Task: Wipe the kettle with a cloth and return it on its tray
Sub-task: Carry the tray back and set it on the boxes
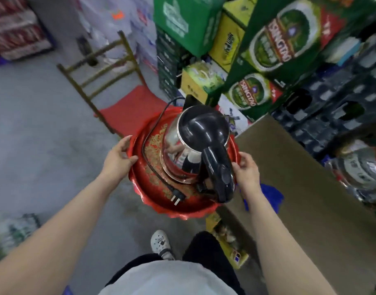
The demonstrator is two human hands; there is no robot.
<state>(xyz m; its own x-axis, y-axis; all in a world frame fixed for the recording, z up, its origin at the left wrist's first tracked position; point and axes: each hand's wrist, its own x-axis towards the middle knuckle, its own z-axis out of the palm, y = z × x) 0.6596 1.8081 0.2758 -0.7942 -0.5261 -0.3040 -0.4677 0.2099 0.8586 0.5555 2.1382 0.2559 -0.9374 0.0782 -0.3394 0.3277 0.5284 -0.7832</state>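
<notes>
A: Background check, what's around?
B: Wooden chair (110,81) with red seat, upper left, on grey concrete floor (33,135).
A: Right side?
B: Stacked green beer cartons (276,39), yellow box (227,39) between them and another green carton (182,20). Dark plastic crates (342,99) further right.
A: Nearer?
B: Brown cardboard sheet (310,177), blue item (270,194) poking out beside it, blurred. White clog (160,241) on the floor at bottom centre.
A: Far left?
B: Red shrink-wrapped packs (14,26), top corner.
</notes>
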